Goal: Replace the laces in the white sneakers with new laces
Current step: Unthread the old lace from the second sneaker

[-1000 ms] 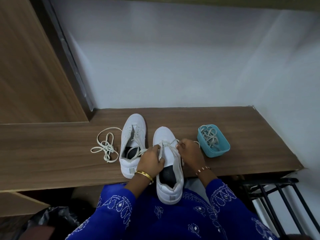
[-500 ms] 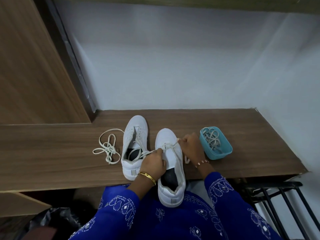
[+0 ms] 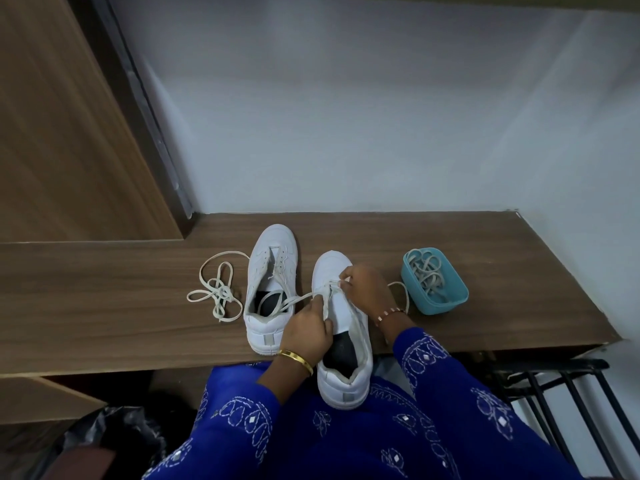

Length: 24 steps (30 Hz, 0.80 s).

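Near sneaker [image 3: 341,327] overhanging shelf [image 3: 104,306] edge, right of its mate [image 3: 270,289]: left hand [image 3: 306,332] pinching lace [image 3: 294,301], right hand [image 3: 363,289] pinching its far crossing; best to draw slack evenly, keep lace flat, steady heel.

Two white sneakers [image 3: 271,289] [image 3: 341,327] on the table [image 3: 104,299]; one loose lace [image 3: 216,294] left of 'em, one blue tub [image 3: 434,285] w/ laces right of 'em, two hands [image 3: 306,329] [image 3: 363,287], two bangles.

Sneakers [image 3: 270,289] between loose lace [image 3: 216,292] (left) and tub [image 3: 446,299].
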Tool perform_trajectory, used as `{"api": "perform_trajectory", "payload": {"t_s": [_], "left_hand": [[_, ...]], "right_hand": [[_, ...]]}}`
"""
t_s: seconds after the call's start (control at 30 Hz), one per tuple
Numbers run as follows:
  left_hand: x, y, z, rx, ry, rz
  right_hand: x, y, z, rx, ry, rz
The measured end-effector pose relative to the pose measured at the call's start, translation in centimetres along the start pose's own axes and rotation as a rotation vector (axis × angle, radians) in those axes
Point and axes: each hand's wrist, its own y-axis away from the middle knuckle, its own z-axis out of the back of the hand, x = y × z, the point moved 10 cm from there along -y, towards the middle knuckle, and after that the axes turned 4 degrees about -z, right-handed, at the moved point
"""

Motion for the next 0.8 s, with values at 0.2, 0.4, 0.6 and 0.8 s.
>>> {"api": "perform_trajectory", "payload": {"t_s": [0.2, 0.4, 0.6, 0.8], "left_hand": [[0.4, 0.0, -0.7, 0.012, 0.073, 0.011], [0.3, -0.1, -0.8, 0.068, 0.042, 0.002], [-0.5, -0.4, -0.9, 0.149, -0.098, -0.019], [-0.7, -0.5, -1.2, 0.183, -0.191, -0.022]], "right_hand": [[2.2, -0.3, -0.2, -0.021, 0.29, 0.182], [2.9, -0.6, -1.5, 0.05, 0.328, 0.202], [0.7, -2.0, -1.7, 0.224, -0.172, -0.011], [-1.3, -1.0, -2.1, 0.385, -0.798, -0.327]]}}
